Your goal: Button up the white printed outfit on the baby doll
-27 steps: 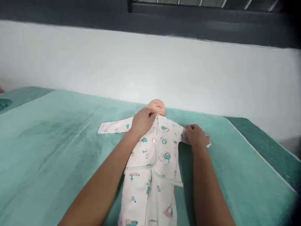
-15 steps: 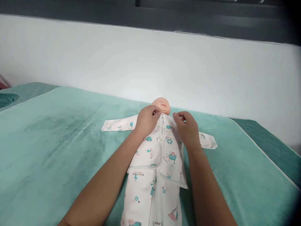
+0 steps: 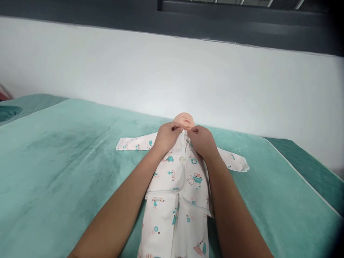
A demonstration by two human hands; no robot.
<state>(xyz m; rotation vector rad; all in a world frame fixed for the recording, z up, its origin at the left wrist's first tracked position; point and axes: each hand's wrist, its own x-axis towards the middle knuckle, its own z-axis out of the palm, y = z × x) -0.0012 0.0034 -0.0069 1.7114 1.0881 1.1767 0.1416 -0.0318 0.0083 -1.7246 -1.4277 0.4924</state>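
Observation:
A baby doll (image 3: 185,117) lies on its back, dressed in a white printed baby jacket (image 3: 172,175) and matching pants (image 3: 161,222). My left hand (image 3: 168,136) pinches the jacket's collar edge just below the doll's chin. Opposite it, my right hand (image 3: 201,139) has its fingers pressed together on the other side of the collar. Lower on the front seam a round button (image 3: 183,159) shows. Both jacket sleeves stretch out sideways, the left one (image 3: 134,142) flat and the right one (image 3: 233,160) partly behind my wrist. The fingertips hide the fastening at the neck.
A green plush blanket (image 3: 80,172) with darker green borders lies under the doll. Behind it rises a white wall (image 3: 134,71), with a dark ledge (image 3: 107,18) above. Something red (image 3: 4,94) shows at the far left edge.
My right hand has moved left and closed on the right side of the collar. The left hand stays at the collar. The view has tilted slightly upward.

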